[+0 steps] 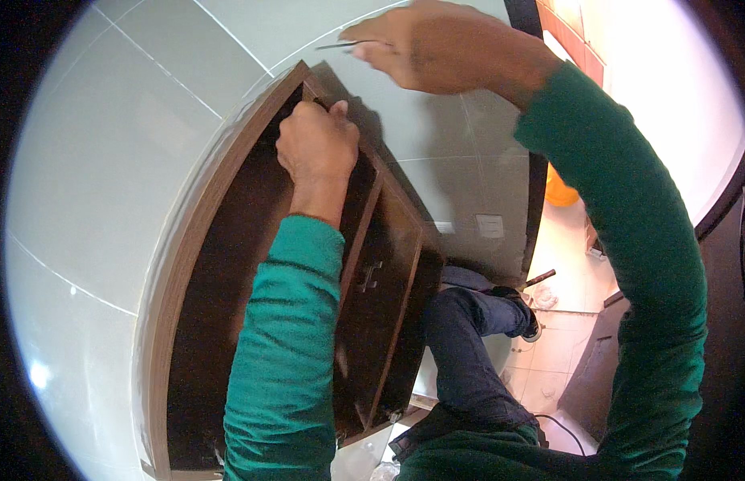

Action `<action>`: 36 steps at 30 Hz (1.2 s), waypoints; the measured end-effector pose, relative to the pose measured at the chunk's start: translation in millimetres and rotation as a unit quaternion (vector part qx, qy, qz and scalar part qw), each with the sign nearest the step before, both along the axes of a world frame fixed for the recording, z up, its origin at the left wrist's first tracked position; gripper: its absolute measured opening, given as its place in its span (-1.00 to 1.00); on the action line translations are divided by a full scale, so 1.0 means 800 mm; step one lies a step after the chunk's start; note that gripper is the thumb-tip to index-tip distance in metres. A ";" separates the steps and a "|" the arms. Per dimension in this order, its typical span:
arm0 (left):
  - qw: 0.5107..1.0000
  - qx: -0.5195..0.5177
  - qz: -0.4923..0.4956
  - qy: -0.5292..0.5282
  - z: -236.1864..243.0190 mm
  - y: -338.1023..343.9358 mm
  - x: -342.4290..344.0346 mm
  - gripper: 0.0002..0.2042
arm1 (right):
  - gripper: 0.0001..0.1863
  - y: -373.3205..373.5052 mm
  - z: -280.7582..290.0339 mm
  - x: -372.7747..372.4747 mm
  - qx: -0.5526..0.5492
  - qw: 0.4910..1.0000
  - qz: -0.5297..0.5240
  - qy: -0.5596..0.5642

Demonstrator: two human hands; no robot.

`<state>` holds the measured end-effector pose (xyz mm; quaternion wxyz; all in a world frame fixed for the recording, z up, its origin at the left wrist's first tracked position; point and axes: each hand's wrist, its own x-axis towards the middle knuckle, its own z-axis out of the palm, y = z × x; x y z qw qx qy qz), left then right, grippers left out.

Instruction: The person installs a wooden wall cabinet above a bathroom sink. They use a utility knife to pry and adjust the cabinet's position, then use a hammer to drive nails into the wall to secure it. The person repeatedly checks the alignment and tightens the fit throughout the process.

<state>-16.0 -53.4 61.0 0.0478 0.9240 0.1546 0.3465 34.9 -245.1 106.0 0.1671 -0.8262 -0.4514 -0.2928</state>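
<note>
My left hand (318, 148) is closed in a fist inside the upper corner of a dark brown wooden cabinet (228, 321), against its frame. Whatever its fingers grip, if anything, is hidden. Up and to the right, in front of the tiled wall, my right hand (445, 48) pinches a thin dark metal rod (334, 46). The rod points left, beyond the cabinet's corner; its rear end is hidden in the hand. Both hands are apart from each other.
Grey tiles (108, 160) surround the cabinet on the wall. A white switch plate (490, 226) sits right of it. Below are my jeans-clad leg (469, 345) and the light tiled floor (549, 345). A dark-handled object (540, 277) shows near my shoe.
</note>
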 end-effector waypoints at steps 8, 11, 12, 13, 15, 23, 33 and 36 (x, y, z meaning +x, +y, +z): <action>0.999 -0.010 0.007 0.032 0.006 -0.004 0.004 -0.57 | -0.68 -0.087 -0.074 -0.056 0.121 0.992 -0.001 -0.027; 0.999 -0.022 -0.007 0.026 0.008 0.000 0.001 -0.54 | -0.65 -0.108 -0.089 -0.071 0.135 0.988 -0.052 0.047; 0.999 -0.025 -0.013 0.022 0.008 0.000 0.000 -0.53 | -0.64 -0.111 -0.089 -0.077 0.123 0.988 -0.078 0.055; 0.999 -0.042 -0.021 0.009 0.007 -0.001 0.000 -0.52 | -0.63 -0.113 -0.086 -0.083 0.112 0.986 -0.104 0.062; 0.997 -0.073 -0.033 -0.025 0.004 0.006 0.005 -0.48 | -0.61 -0.105 -0.077 -0.085 0.111 0.986 -0.113 0.044; 0.993 -0.074 0.004 -0.092 -0.006 0.006 0.017 -0.39 | -0.57 0.000 -0.031 -0.057 0.111 0.993 0.004 -0.047; 0.996 -0.057 0.024 -0.064 -0.010 -0.001 0.014 -0.41 | -0.59 0.041 -0.002 -0.014 0.033 0.999 0.018 -0.004; 0.996 -0.064 0.017 -0.061 -0.009 -0.003 0.014 -0.42 | -0.51 0.043 0.002 0.003 0.059 0.995 0.080 0.002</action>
